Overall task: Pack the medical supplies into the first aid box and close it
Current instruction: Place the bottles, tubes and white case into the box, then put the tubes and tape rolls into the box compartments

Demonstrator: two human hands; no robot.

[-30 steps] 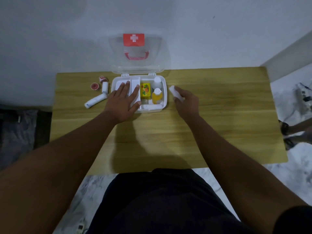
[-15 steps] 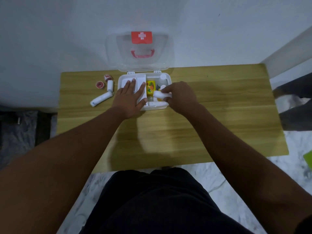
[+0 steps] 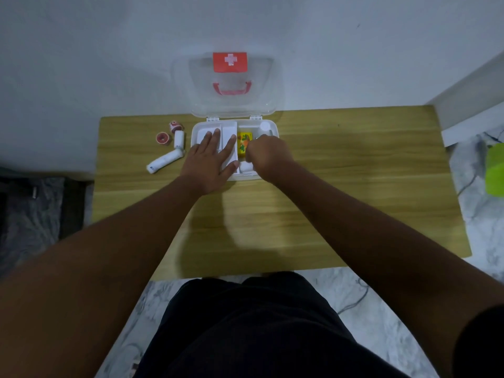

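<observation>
The white first aid box [image 3: 273, 128] stands open at the table's far edge, its clear lid [image 3: 227, 85] with a red cross leaning on the wall. My left hand [image 3: 211, 159] lies flat, fingers spread, on the box's white left tray. My right hand [image 3: 266, 156] is closed over the box's right compartment, holding a white bandage roll [image 3: 246, 166] at its front. A yellow packet [image 3: 243, 141] and a white bottle cap [image 3: 264, 126] show inside. Left of the box lie two white rolls [image 3: 164, 160] [image 3: 179, 139] and two small red-rimmed tape rolls [image 3: 163, 137] [image 3: 173, 124].
The wooden table [image 3: 341, 186] stands against a white wall. A green object [image 3: 495, 170] sits on the marble floor at the right. Dark fabric lies on the floor at the left.
My right hand has carried the white roll from the table right of the box into the box's right compartment, down toward its front. My left hand has stayed on the tray.
</observation>
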